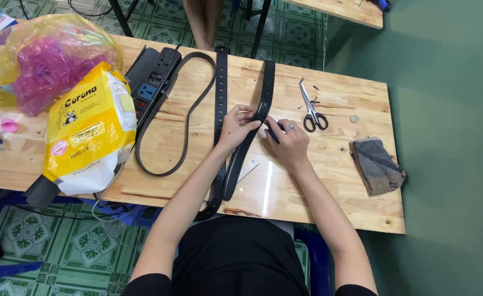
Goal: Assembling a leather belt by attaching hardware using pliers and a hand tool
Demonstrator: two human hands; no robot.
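Observation:
A long black belt strap (265,87) runs down the middle of the wooden table (329,181) toward me. My left hand (235,127) pinches its left edge with the fingertips. My right hand (289,143), with a ring on one finger, presses against the strap's right edge and grips a small dark blue tool (272,133); what kind of tool, I cannot tell. A second black strap (220,93) with punched holes lies parallel just to the left, and a looped black strap (188,109) curves beyond it.
Scissors (311,112) lie right of my hands, a grey folded cloth (377,165) near the right edge. A black power strip (155,79), a yellow packet (88,131) and a yellow plastic bag with pink contents (38,60) fill the left side. Someone's legs (204,22) stand beyond the table.

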